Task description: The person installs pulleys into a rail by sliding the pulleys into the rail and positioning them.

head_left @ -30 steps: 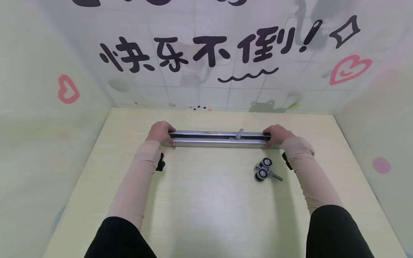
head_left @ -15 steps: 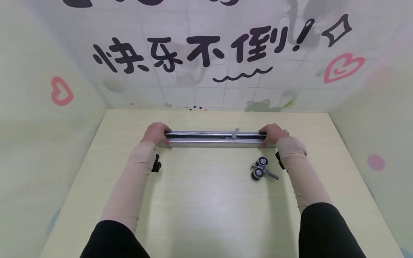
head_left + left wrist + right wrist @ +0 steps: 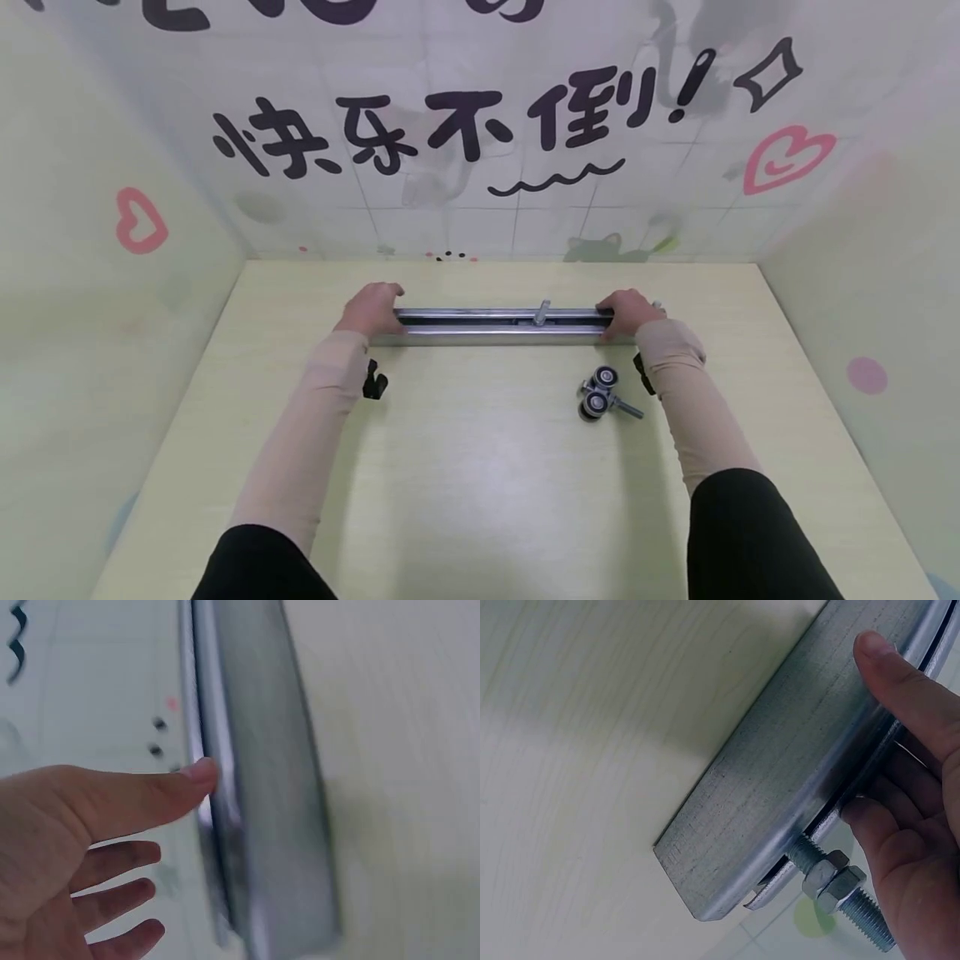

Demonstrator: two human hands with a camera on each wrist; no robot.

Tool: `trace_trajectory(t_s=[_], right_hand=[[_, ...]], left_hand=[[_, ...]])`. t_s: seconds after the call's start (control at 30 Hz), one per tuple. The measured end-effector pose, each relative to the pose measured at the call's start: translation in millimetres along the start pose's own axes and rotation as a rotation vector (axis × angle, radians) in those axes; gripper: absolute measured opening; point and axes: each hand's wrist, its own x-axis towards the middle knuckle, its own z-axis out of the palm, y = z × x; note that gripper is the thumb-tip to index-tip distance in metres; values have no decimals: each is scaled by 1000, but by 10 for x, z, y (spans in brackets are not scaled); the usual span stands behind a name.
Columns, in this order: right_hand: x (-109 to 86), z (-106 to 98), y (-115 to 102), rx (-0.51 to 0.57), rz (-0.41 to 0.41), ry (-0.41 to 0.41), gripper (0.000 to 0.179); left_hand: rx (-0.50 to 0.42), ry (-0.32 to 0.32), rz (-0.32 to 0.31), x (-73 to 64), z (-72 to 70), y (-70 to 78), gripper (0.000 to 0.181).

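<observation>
A metal channel rail (image 3: pixel 487 330) lies crosswise near the back of the table, its slot facing up. Near its left end is my left hand (image 3: pixel 371 309); in the left wrist view the thumb touches the slot edge while the other fingers stand loosely away from the metal. Toward the other end, my right hand (image 3: pixel 632 312) grips the rail, thumb on the front face and fingers behind. A threaded bolt with two nuts (image 3: pixel 834 879) sticks out of the slot at the right end. Another bolt (image 3: pixel 542 312) rises from the slot left of that hand.
A roller trolley (image 3: pixel 597 395) with black-rimmed wheels and a bolt lies on the light wood table (image 3: pixel 480 467), in front of the rail's right part. A printed wall (image 3: pixel 450 192) closes off the back, with panels at both sides.
My left hand has loosened from the rail, its fingers lifting away from the back edge. My right hand keeps its grip. The head view has shifted slightly.
</observation>
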Motion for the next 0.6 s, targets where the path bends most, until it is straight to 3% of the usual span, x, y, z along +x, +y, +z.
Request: trace_trajectory(t_s=[0.1,0.23,0.6], right_hand=[[9,16,-11,6,3,-2,66],[17,21,17,14,9,-2,66],[21,28,23,18,2,26,66]], left_hand=[[28,43,84,-28,-7,303,52],[65,74,252,-46,130,791,37],[183,0,644,-253,947,1968,34]])
